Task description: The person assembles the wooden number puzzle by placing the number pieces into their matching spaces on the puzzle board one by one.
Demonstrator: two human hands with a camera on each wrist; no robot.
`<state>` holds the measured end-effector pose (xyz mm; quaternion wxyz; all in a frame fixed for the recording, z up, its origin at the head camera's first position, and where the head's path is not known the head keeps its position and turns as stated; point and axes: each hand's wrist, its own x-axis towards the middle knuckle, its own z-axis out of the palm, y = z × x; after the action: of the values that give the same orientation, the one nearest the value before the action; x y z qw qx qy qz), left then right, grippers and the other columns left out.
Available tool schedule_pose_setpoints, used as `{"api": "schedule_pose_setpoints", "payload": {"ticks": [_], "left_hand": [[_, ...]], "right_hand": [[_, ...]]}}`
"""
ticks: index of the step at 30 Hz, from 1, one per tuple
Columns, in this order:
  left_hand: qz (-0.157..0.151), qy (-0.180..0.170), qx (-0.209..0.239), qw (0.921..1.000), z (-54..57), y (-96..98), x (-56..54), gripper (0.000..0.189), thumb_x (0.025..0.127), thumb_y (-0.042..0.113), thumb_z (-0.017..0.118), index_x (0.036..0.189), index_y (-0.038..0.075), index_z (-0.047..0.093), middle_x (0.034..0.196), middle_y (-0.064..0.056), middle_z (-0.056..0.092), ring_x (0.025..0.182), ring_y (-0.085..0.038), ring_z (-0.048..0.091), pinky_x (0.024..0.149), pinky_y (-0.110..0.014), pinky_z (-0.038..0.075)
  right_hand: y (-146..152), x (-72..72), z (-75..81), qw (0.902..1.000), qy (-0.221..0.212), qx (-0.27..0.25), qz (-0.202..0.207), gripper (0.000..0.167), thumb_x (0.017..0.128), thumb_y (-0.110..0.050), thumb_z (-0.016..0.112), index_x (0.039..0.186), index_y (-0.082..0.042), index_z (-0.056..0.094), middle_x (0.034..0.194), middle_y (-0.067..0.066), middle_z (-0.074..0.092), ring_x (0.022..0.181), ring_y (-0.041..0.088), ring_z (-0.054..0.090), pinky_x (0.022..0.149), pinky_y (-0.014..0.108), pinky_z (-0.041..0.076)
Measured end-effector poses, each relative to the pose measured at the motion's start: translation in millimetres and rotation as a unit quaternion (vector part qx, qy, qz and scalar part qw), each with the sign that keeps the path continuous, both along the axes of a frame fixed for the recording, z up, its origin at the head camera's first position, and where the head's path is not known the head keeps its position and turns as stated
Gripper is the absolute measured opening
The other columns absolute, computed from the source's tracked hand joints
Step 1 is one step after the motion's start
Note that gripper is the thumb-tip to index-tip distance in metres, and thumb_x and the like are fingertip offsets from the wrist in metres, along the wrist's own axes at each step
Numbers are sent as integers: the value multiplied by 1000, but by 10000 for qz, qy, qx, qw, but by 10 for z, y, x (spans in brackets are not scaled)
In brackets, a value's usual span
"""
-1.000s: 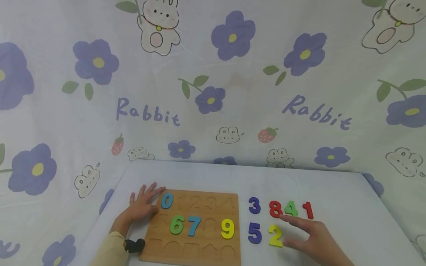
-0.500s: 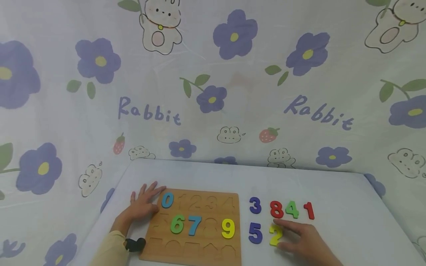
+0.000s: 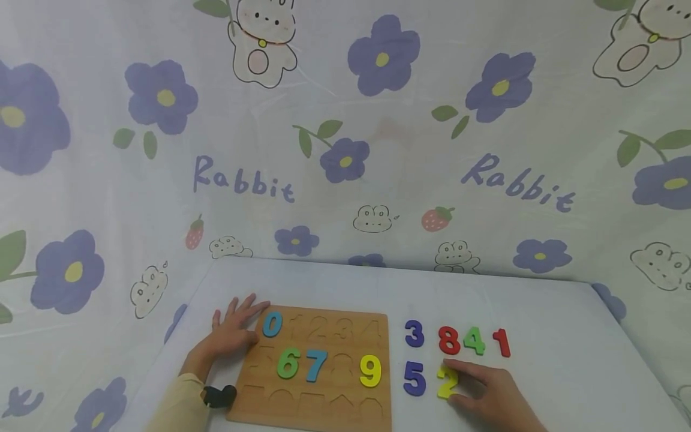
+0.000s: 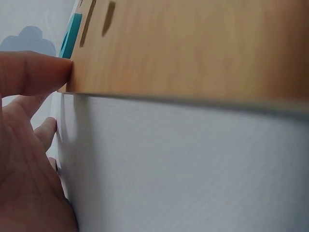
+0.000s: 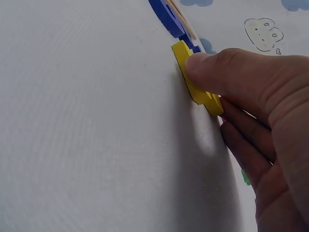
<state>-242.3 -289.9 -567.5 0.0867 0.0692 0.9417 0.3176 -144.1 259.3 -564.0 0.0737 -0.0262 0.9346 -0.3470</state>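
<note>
My right hand (image 3: 493, 393) pinches a yellow number 2 (image 3: 445, 384) between thumb and index finger, right of the board. In the right wrist view the thumb lies against the yellow piece (image 5: 190, 79), which is close over the white table. At the wooden number board (image 3: 318, 410), my left hand (image 3: 234, 333) rests spread at the upper left corner, index finger along the corner. The left wrist view has the thumb (image 4: 38, 72) pressed to the board's edge. On the board are a blue 0 (image 3: 272, 324), green 6 (image 3: 288, 363), blue 7 (image 3: 315, 366) and yellow 9 (image 3: 370, 371).
Right of the board lie a purple 3 (image 3: 414, 333), purple 5 (image 3: 414, 379), red 8 (image 3: 449, 341), green 4 (image 3: 474, 341) and red 1 (image 3: 501, 342). The white table (image 3: 583, 348) ends at a flowered curtain (image 3: 399, 180).
My right hand has moved slightly left and down, from beside the red 8 and yellow 2 onto the yellow 2, and its fingers have closed on it. My left hand stays at the board.
</note>
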Motion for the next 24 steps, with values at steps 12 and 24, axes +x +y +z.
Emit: {"api": "schedule_pose_setpoints", "payload": {"ticks": [12,24], "left_hand": [[26,-24,-60,10000,23,30,21,83,83,12,67,164,17,51,181,-25,19,166,-60,-5,123,-84,-15],[24,294,23,9996,-142,-33,-27,80,85,13,65,163,19,52,181,-26,22,165,-61,-3,122,-84,-16]], "right_hand": [[-34,-46,157,9986,496,-52,188,56,85,-25,95,138,-19,78,134,-1,80,132,33,73,105,53,62],[-507,-134,673,9838,1667,-156,638,56,86,-23,94,139,-23,77,129,-7,82,126,27,76,103,51,63]]}}
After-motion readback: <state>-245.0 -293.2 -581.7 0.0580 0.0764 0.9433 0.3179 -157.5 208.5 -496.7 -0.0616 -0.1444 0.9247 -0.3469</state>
